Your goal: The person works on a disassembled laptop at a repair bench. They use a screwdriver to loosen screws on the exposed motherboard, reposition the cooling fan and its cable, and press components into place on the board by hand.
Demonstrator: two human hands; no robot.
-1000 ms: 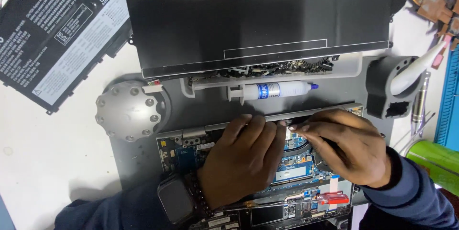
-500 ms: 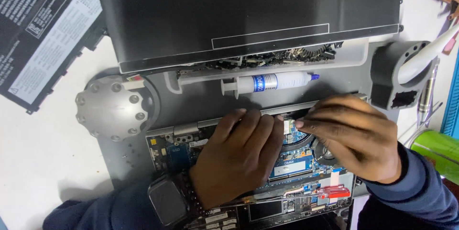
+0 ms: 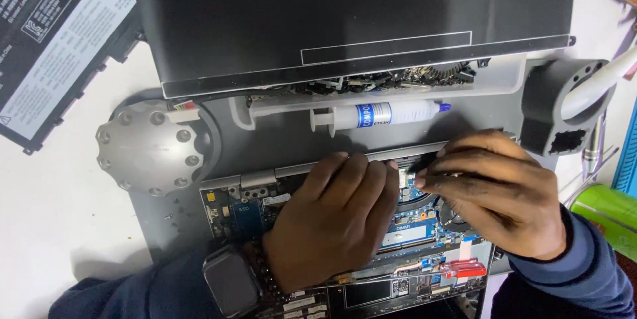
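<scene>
We see two hands low in the frame, both over one opened laptop [image 3: 252,216] with its circuit board exposed. Left hand [image 3: 335,216], centre bottom, lies palm down, flat on the board, fingers together and pointing toward the top of the frame, fingertips at the hinge edge; it presses, clamps nothing. A dark smartwatch [image 3: 229,279] and a bead bracelet [image 3: 262,272] sit on that wrist, dark blue sleeve behind. Right hand [image 3: 497,193], lower right, is arched over the board, fingers curled leftward, thumb and fingertips pinched together near the hinge edge, just beside the left fingertips. They seem to nip a small dark part, but we cannot tell what it is.

Containers: one long pale grey tray [image 3: 491,83] across the upper middle, partly under a big black panel [image 3: 345,14]; it holds a jumble of small dark parts, too small to count. One syringe [image 3: 378,115] of paste, white with a blue band and blue tip, lies flat just below the tray, on the grey mat [image 3: 265,140].

Counts: one round silver knobbed holder [image 3: 149,150] at left, one flat black battery pack [image 3: 53,40] upper left, one grey ring-shaped stand [image 3: 554,110] at right, one green object [image 3: 614,213] at the right edge.
</scene>
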